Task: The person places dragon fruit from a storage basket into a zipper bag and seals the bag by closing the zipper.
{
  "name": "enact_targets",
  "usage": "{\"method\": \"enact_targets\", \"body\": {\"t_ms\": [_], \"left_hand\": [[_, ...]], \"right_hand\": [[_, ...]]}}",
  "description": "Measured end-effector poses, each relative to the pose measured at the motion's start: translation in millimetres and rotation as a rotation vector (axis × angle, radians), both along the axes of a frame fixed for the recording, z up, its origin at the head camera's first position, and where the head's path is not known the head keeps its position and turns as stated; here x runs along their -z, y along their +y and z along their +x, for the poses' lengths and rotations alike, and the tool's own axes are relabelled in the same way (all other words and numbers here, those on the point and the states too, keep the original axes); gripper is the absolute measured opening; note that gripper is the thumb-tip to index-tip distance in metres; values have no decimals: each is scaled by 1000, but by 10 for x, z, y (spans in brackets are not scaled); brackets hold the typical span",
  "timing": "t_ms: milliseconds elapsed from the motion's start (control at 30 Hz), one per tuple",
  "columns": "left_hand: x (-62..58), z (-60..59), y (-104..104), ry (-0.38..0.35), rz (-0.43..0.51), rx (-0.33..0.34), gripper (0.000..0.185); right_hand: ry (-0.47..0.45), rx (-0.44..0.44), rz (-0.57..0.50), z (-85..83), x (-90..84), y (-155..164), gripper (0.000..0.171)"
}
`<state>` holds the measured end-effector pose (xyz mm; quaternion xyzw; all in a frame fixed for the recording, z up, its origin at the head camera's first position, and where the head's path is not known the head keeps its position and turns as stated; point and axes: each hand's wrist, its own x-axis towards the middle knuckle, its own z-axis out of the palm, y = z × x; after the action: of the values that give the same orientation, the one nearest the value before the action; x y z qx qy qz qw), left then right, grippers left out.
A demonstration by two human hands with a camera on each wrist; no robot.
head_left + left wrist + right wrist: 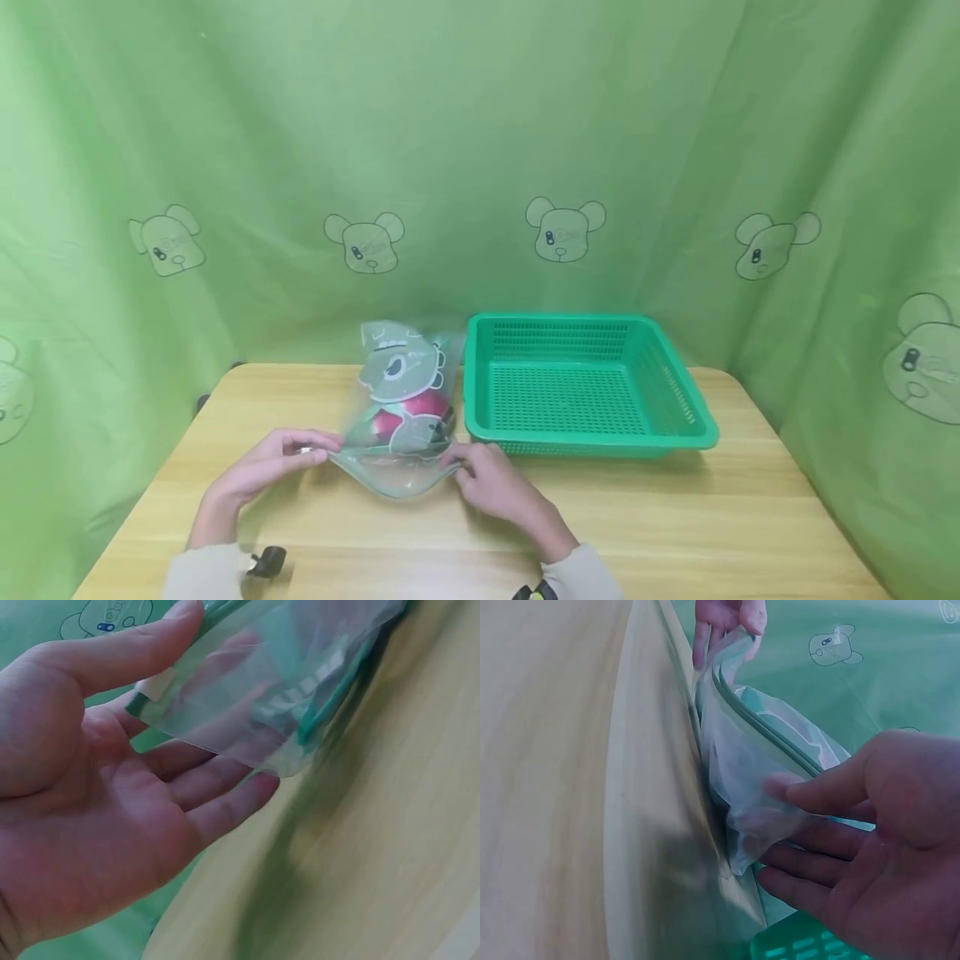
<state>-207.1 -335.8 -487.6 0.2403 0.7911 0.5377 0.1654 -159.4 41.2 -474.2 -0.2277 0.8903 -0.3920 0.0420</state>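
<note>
A clear zip bag [401, 379] with a white cartoon print lies on the table, its mouth toward the person. Red-and-white items [427, 406] show through the plastic; their kind is hard to make out. At the left corner of the mouth, my left hand [270, 467] pinches the bag's edge between thumb and fingers. My right hand [491, 481] pinches the opposite corner. In the right wrist view the green zip strip [761, 727] curves between both hands. Behind the plastic, some fingertips of the left hand [112, 765] show through in the left wrist view.
A green plastic basket [592, 442] with slotted walls stands right of the bag, close to the right hand. The wooden table [712, 525] reaches back to a green curtain [480, 125] printed with bear heads, which also hangs at both sides.
</note>
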Motion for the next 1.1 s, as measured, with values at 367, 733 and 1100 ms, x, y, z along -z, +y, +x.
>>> {"method": "enact_targets", "body": {"t_ms": [367, 733, 1100], "left_hand": [[-56, 73, -80, -109, -17, -44, 30], [-18, 35, -66, -330, 70, -92, 79], [38, 85, -77, -415, 86, -115, 43]], "right_hand": [[39, -70, 85, 8, -40, 52, 31], [41, -103, 96, 31, -73, 123, 25], [-23, -160, 126, 29, -68, 186, 20]]}}
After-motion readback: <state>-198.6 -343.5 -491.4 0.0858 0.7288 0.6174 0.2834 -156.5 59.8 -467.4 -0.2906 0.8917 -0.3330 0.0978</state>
